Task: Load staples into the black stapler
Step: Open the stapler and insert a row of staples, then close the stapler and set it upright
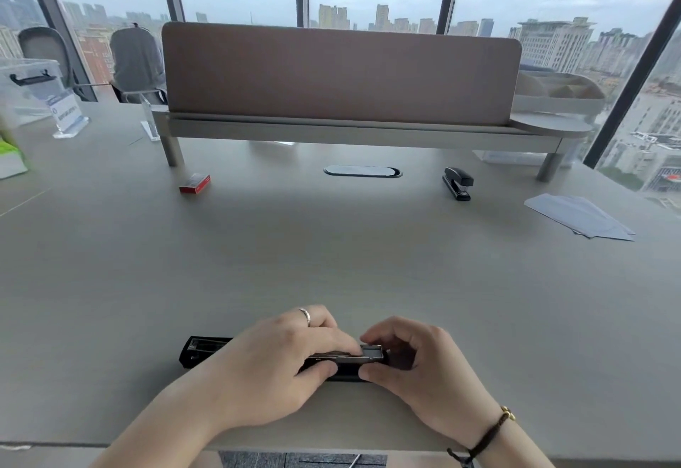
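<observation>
Near the front edge of the grey desk [331,246], lying flat and opened out — the long black stapler [206,349], metal staple channel facing up. Left hand [272,364] pinching its middle; right hand [416,360] gripping its right end. Far back — small red staple box [195,183], second black stapler [458,183], both untouched.

The black stapler [206,351] is lying opened flat on the counter [331,253], its metal staple channel [363,353] facing up.
</observation>
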The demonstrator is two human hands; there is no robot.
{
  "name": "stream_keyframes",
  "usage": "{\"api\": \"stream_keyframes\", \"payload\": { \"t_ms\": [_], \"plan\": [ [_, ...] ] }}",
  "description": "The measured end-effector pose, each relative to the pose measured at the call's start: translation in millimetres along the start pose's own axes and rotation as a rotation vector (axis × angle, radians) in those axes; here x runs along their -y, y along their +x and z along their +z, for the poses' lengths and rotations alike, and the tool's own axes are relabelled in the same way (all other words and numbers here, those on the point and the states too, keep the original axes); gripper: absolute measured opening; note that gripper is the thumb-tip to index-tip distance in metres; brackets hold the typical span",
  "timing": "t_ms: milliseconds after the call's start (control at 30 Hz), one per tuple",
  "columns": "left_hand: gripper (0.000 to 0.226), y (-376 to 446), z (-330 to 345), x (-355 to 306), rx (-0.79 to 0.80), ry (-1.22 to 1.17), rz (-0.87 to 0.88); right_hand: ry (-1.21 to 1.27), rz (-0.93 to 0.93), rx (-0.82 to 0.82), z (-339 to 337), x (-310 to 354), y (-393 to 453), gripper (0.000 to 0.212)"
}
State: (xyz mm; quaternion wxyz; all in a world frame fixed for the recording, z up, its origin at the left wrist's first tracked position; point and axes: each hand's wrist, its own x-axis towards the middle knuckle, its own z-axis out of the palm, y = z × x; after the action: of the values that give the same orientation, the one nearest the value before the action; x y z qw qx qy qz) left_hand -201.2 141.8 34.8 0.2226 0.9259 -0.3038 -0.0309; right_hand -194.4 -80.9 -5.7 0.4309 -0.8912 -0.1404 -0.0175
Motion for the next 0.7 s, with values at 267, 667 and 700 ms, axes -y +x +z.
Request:
{"api": "stream_keyframes", "payload": {
  "t_ms": [267, 667, 700],
  "plan": [
    [0.039, -39, -24, 42, -0.038, 0.046, -0.291, -0.069, -0.047, 0.014, 1, 0, 2, 0.017],
    [0.045, -52, -51, 54, -0.166, -0.016, -0.387, -0.117, -0.043, 0.116, -4, 6, 9, 0.012],
    [0.047, -51, -54, 50, -0.218, -0.006, -0.364, -0.115, -0.044, 0.118, -4, 6, 9, 0.012]
  ]
}}
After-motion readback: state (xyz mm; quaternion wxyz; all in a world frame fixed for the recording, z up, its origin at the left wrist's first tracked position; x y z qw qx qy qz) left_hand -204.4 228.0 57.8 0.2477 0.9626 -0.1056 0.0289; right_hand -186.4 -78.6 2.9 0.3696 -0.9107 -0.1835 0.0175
